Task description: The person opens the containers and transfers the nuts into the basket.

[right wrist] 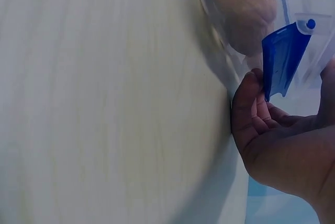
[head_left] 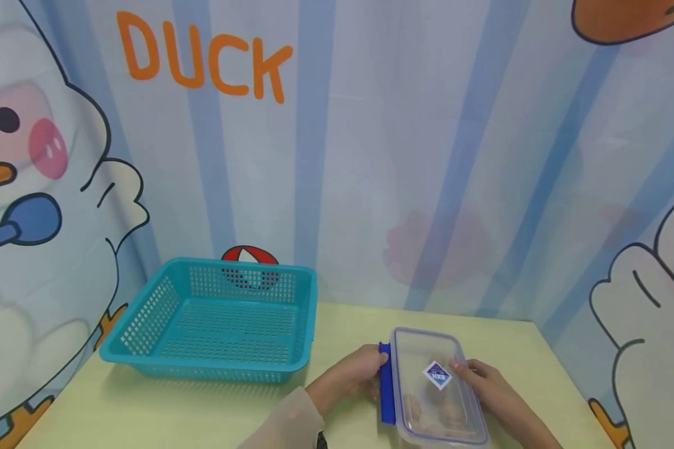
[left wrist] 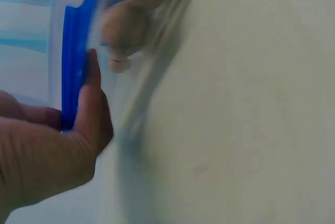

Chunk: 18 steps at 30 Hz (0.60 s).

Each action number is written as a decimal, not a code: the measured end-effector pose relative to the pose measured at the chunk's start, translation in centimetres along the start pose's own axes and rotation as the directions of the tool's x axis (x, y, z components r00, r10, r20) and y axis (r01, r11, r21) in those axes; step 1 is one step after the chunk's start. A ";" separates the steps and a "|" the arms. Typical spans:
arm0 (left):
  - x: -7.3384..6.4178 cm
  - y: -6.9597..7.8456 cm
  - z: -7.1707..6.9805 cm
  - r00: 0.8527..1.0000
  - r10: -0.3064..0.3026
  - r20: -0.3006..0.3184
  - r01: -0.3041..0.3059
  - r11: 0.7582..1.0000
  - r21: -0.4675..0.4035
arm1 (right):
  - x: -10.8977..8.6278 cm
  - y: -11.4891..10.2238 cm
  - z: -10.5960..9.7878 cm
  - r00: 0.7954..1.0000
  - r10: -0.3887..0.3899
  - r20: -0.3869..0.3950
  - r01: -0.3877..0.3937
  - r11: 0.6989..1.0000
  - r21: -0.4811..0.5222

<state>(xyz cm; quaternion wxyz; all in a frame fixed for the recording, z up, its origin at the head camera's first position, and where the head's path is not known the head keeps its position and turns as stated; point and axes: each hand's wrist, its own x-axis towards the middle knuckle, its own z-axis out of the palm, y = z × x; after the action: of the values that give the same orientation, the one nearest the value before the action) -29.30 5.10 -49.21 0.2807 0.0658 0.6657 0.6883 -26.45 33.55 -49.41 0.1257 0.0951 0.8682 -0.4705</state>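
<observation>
A clear plastic food storage box (head_left: 424, 346) with a lid edged in blue-violet lies at the front right of the table. Brownish, rounded lumps (left wrist: 125, 28) show through its wall; their kind is unclear. On its left side, a blue locking flap (head_left: 386, 386) stands out from the box, pinched between the thumb and fingers of my left hand (head_left: 354, 371). My right hand (head_left: 497, 386) holds the opposite side, thumb on the lid. In the right wrist view its curled fingers touch another blue flap (right wrist: 285, 59), which is swung out.
A turquoise perforated basket (head_left: 224, 324) stands on the left of the pale yellow table (head_left: 348, 324), away from the box. Behind the table hangs a striped curtain (head_left: 365, 156) with printed ducks.
</observation>
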 end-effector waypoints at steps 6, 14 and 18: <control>-0.1 -0.7 -0.6 1.000 -0.001 -0.018 0.001 1.000 0.008 | 0.1 -0.2 0.2 1.000 -0.015 -0.019 0.015 0.999 -0.039; -1.7 -0.1 -0.5 0.963 0.206 -0.176 -0.119 0.904 0.410 | -0.1 -0.1 0.1 0.999 -0.021 -0.032 0.018 0.996 -0.089; -2.4 0.5 0.1 0.941 0.303 -0.151 -0.188 0.840 0.510 | -0.9 -0.4 -0.5 0.992 -0.062 -0.106 0.047 0.989 -0.140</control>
<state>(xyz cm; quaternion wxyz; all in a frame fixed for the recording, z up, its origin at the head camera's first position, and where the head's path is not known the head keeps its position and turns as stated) -27.34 4.07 -48.04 0.0862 0.1410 0.8309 0.5313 -25.80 33.68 -48.59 0.0711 0.0881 0.9064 -0.4069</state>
